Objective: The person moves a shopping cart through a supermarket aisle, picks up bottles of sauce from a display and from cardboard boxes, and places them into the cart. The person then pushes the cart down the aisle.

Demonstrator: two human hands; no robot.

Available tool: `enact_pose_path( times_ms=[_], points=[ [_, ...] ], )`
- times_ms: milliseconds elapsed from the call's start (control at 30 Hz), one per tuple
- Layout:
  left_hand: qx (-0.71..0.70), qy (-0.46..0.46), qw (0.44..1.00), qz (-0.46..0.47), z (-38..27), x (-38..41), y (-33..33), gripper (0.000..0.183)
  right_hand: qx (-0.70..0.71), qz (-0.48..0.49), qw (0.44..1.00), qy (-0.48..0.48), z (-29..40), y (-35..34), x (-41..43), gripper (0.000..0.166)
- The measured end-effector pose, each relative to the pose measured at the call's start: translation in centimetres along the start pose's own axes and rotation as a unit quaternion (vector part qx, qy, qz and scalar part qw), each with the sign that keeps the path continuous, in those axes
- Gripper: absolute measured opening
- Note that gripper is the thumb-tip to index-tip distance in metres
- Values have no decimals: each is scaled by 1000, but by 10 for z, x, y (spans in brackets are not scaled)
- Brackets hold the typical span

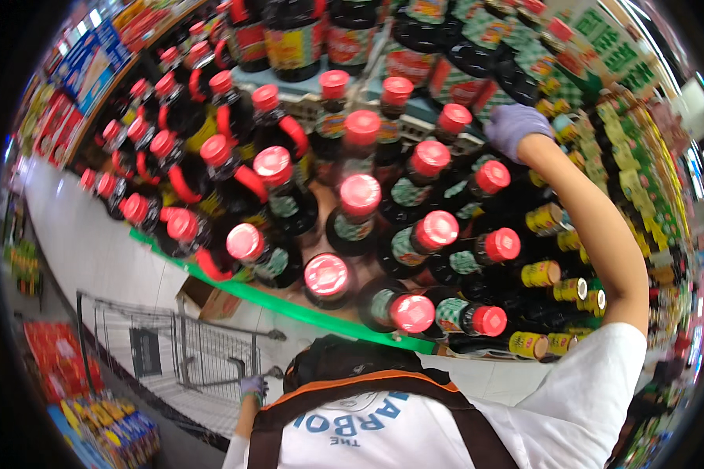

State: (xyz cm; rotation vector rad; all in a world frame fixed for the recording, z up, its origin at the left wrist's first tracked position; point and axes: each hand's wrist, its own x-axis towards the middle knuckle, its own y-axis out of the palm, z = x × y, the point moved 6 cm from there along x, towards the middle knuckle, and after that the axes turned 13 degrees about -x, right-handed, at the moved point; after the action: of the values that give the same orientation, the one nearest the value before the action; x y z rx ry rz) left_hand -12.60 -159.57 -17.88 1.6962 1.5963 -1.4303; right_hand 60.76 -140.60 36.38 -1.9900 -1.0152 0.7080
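My right hand, in a purple glove, reaches up to the shelf's right part, beside dark bottles with green-checked labels. Its fingers are curled, but whether they grip a bottle is hidden. My left hand, also gloved, is low at the left near the handle of a wire shopping cart; whether it touches the cart cannot be told. Between my body and the raised shelf stand rows of dark bottles with red caps, several bearing green-checked labels. Bottles with red handles stand at the left.
A green strip edges the display before me. An open cardboard box lies on the floor behind the cart. Yellow-necked bottles fill the right side. Stacked packs stand at the lower left.
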Motion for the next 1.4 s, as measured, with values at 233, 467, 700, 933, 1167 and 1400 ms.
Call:
enact_pose_path(
  times_ms=[233, 467, 700, 933, 1167, 1400],
  points=[
    [-48, 39, 993, -105, 29, 20, 3, 24, -18, 15, 998, -62, 20, -11, -21, 40],
    [-126, 71, 986, -85, 22, -48, 16, 28, 125, 34, 982, -140, 1, -34, -28, 51],
    [-147, 1, 988, -54, 95, -50, -49, 34, 183, -97, 973, -105, -2, -111, -93, 40],
    [-117, 105, 987, 27, 112, -76, -58, 32, 369, -259, 872, -192, 96, -142, -253, 30],
    [-237, 74, 966, 70, 108, -88, -68, 29, 258, -189, 910, -262, 246, -45, -361, 24],
    [-232, 218, 945, -69, 141, -89, -82, 29, 179, 92, 869, -452, 423, 128, -419, 29]
  ],
)
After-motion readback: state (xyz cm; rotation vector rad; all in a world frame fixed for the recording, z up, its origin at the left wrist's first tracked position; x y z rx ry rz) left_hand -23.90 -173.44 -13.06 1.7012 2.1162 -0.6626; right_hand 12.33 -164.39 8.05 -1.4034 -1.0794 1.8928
